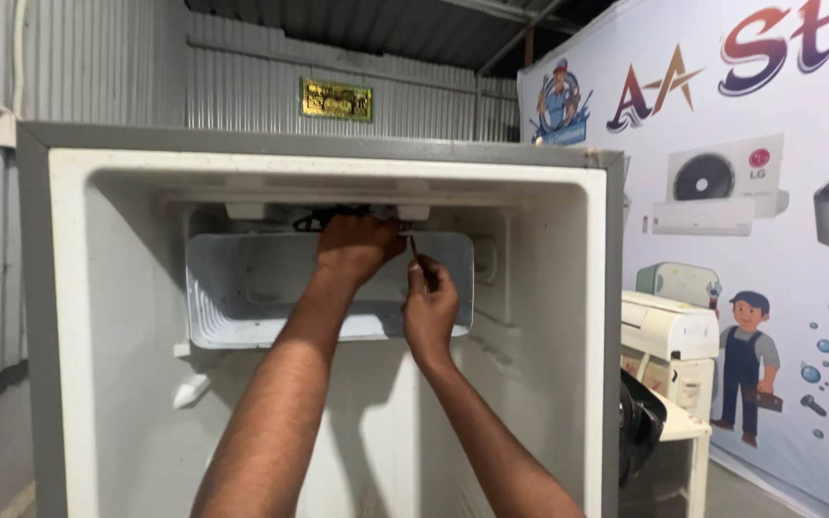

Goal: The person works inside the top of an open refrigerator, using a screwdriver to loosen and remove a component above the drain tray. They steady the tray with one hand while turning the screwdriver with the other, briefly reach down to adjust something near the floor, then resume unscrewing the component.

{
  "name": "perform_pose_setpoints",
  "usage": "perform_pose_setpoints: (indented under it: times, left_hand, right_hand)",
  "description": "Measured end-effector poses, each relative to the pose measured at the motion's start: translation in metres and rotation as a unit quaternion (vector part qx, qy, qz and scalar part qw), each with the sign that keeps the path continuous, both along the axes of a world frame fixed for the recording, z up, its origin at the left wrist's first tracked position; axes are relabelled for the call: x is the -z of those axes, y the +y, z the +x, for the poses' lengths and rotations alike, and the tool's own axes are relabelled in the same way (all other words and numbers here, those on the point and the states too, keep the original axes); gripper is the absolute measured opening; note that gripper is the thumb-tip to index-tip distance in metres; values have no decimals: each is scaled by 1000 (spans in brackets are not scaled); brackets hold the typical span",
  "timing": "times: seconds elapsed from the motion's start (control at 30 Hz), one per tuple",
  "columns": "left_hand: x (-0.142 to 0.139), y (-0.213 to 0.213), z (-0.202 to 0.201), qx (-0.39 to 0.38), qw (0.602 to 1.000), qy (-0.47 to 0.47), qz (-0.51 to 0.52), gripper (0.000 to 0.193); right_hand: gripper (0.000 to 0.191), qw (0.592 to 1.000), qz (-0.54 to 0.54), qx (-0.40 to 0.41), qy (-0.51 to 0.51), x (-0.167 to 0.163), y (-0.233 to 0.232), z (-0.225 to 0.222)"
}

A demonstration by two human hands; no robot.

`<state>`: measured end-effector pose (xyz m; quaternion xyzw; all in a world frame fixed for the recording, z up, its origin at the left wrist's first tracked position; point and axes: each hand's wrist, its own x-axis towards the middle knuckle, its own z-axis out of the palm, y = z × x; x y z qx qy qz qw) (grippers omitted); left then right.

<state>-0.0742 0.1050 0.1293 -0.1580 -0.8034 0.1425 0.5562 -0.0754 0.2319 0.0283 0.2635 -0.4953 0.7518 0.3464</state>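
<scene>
Both my arms reach into the open white fridge cabinet [107,317]. My left hand [357,246] is up at twelve o'clock of the freezer box [242,288], fingers curled together against the dark wiring [311,222] and the white fittings under the cabinet's ceiling; whether they actually clamp a wire I cannot tell, since the knuckles hide it. My right hand [430,305] sits just beside it, at about four o'clock from the left, fingers pinched shut around a thin dark tool [416,255], likely a screwdriver, whose shaft points up toward the ceiling fittings.

Above the fridge, at twelve o'clock on the corrugated metal wall [242,67], hangs a small rectangular plaque [337,100], gold on green. At three o'clock a large white banner [798,105] covers the wall, with big red and purple lettering along its top, a round emblem with a cartoon figure, pictures of an air conditioner and a washing machine, and a cartoon worker in blue overalls. In front of it, at four o'clock, stands a cream-white appliance [669,331] on a stand.
</scene>
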Motion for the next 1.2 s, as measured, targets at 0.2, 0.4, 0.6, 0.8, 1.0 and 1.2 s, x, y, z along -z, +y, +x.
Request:
perform_pose_setpoints:
  times: [0.2,0.4,0.6,0.8,1.0,1.2]
  left_hand:
    - [5,3,-5,2,1000,20,14,35]
    - [10,7,2,43,996,71,33,32]
    - [12,4,19,13,997,73,-13,17]
    - [9,0,36,67,996,54,-37,29]
    - [-6,9,34,27,998,21,-61,31]
    - [-5,2,30,16,997,36,-65,20]
  right_hand:
    - [36,994,13,98,42,1,1,-6]
    - [37,998,27,62,-17,-1,4,4]
    - [38,999,17,11,24,0,7,9]
    - [40,1000,22,9,19,2,7,11]
    - [38,998,54,34,-11,-2,12,20]
    - [35,997,70,21,9,-6,21,15]
